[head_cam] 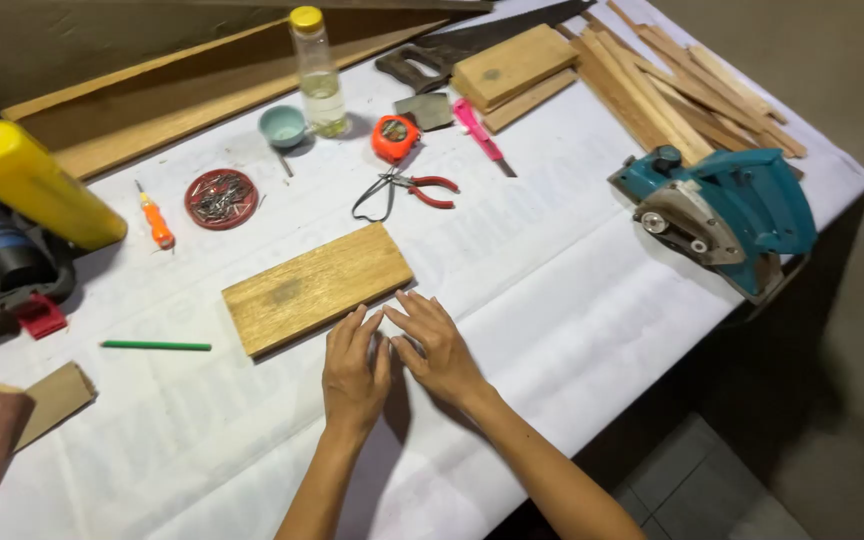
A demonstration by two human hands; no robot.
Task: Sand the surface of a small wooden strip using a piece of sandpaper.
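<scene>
While both hands sit flat on the white-covered bench (552, 290) near its front edge, nothing is actually gripped. The left hand (355, 372) and right hand (435, 347) lie side by side, thumbs nearly touching, fingers stretched out and loosely spread, palms down on the cover. Their fingertips reach up to the near long edge of the wooden board (317, 288); whether they touch it or stop just short, I can't tell.

That board lies flat about mid-bench, angled a bit, its right end tipped toward the far edge.

Rest of the stuff: a green pencil (156, 346) lies left of the board, near the front-left part of the bench. Behind the board there's an orange screwdriver (157, 222), a round red lid of nails (221, 198), red-handled pliers (407, 188) and an orange tape measure (394, 137). Further back stand a small teal bowl (283, 126) and a clear bottle with a yellow cap (316, 72). A pink utility knife (480, 133) lies beside stacked wood blocks (514, 68) with a hand saw (452, 48) at the far edge. Wood strips (672, 80) pile up at the far-right corner, and a teal power planer (722, 215) sits at the right edge. A yellow cylinder (32, 180) is over at the left edge.
</scene>
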